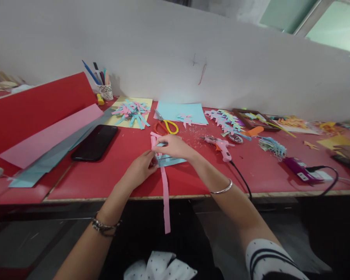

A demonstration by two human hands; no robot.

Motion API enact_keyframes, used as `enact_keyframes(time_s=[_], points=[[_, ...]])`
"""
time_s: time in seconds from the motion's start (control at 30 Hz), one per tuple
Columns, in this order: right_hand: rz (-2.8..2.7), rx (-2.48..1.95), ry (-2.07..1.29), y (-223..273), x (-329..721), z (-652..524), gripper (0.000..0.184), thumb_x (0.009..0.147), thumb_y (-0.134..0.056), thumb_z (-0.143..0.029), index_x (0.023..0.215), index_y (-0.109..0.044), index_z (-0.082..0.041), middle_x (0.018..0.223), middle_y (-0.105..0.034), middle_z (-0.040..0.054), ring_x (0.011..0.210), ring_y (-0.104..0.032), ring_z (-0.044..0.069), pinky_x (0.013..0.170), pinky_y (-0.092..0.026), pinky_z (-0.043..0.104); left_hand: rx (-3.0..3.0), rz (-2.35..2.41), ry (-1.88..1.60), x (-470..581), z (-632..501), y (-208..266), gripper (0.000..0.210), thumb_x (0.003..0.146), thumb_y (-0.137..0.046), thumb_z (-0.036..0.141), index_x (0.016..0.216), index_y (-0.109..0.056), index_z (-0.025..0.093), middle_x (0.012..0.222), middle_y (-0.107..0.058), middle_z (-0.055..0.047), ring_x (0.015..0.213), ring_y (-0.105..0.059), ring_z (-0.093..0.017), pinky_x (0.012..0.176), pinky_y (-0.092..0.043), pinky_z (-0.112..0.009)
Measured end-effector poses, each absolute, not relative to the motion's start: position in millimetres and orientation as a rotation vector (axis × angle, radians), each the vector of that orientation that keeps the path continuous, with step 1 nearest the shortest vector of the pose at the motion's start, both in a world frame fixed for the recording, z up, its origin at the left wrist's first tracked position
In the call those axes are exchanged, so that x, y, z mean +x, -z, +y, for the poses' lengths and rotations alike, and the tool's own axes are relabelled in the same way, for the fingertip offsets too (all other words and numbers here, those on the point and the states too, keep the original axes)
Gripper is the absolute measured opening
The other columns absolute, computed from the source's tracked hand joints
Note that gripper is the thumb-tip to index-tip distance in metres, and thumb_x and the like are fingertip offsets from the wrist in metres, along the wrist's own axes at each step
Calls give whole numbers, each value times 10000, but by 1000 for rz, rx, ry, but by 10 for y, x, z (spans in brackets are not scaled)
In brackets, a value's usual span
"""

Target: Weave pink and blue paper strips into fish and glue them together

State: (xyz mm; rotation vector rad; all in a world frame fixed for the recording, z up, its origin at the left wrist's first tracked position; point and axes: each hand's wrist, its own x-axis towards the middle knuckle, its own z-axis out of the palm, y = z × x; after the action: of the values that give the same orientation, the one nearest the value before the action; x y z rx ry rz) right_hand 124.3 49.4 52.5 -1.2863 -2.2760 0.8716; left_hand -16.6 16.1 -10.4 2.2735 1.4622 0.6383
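The left hand (140, 170) and right hand (175, 147) both pinch a pink strip (165, 198) by some blue paper (177, 160). The pink strip hangs off the red table (119, 171) at six o'clock. Scissors (162, 119) lie at twelve, a pink glue gun (222, 147) at three, a black phone (95, 143) at nine. Farther out, a messy paper pile (131, 111) sits at eleven.

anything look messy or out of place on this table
Two things: tiny paper scraps lie scattered between the scissors and the pink glue gun, like uncleared litter; and a long pink strip dangles past the front edge of the red table, where it might snag.
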Motion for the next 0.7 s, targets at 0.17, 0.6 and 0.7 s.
enact_keyframes(time_s=[0.17, 0.6, 0.7], points=[[-2203, -1015, -1208, -420, 1168, 502, 181, 764, -503, -279, 667, -568, -140, 653, -551, -10, 612, -491, 91, 618, -374, 227, 2247, 1573, -523, -170, 149, 65, 107, 748, -489, 263, 764, -540, 170, 729, -603, -44, 657, -581, -182, 563, -405, -258], [-2825, -937, -858, -339, 1783, 261, 538, 682, -623, -225, 1197, -469, -241, 1306, -402, 79, 1206, -346, 234, 981, -275, 400, 1858, 1465, -653, -258, 184, -46, 494, 798, -226, 412, 895, -647, 172, 784, -700, -46, 810, -628, -202, 768, -437, -287], [-2817, -1059, -625, -289, 1739, 175, 505, 706, -590, -199, 1196, -474, -239, 1275, -421, 94, 1188, -353, 246, 964, -261, 426, 1833, 1476, -663, -256, 175, -56, 488, 790, -237, 407, 876, -661, 180, 781, -705, -37, 810, -631, -205, 768, -438, -284]])
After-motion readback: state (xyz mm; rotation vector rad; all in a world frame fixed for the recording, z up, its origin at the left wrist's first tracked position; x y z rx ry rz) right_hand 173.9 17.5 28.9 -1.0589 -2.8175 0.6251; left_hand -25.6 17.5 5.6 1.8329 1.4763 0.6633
